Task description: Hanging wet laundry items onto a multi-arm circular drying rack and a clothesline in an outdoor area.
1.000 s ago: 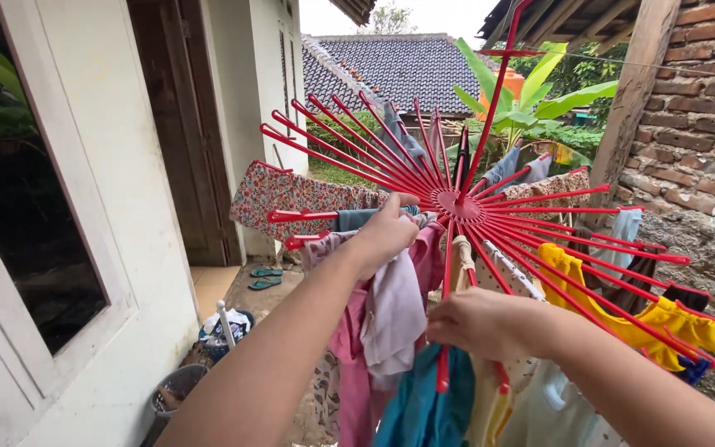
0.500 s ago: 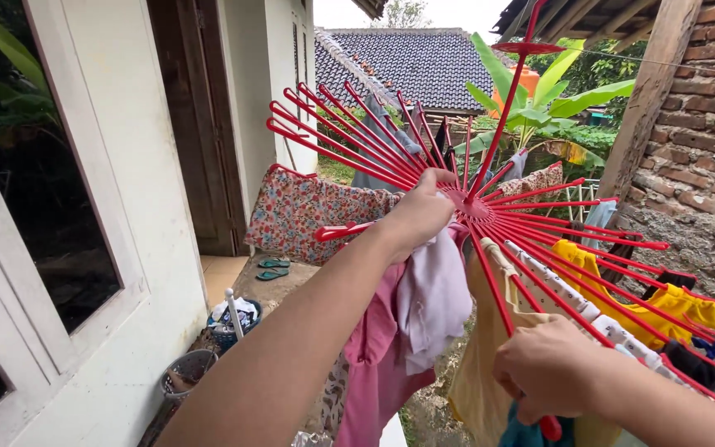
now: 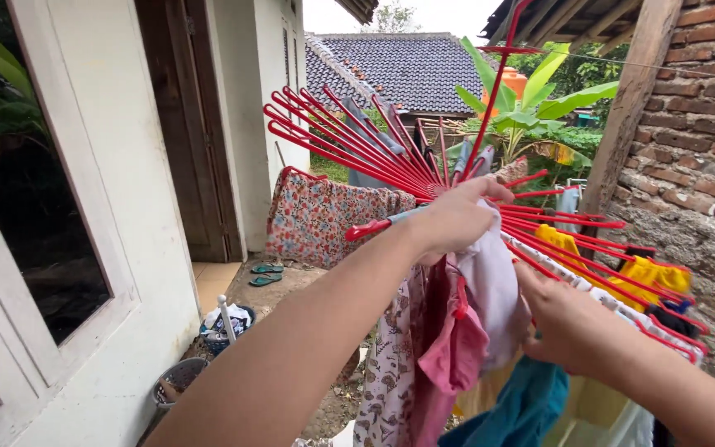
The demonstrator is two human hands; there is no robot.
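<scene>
left hand (image 3: 457, 217): fingers gripping the hub of the red drying rack (image 3: 349, 153) | right hand (image 3: 568, 327): fingers among hanging clothes, grip unclear | pale lilac garment (image 3: 490, 285): hangs between both hands

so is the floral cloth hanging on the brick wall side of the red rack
No, the floral cloth hangs from the red rack on the side toward the white house wall.

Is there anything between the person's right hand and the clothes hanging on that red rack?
Nothing visible. The right hand is already against the hanging clothes, beside the pale lilac cloth and above the teal cloth. The left hand rests on the rack near its hub, with no gap either.
</scene>
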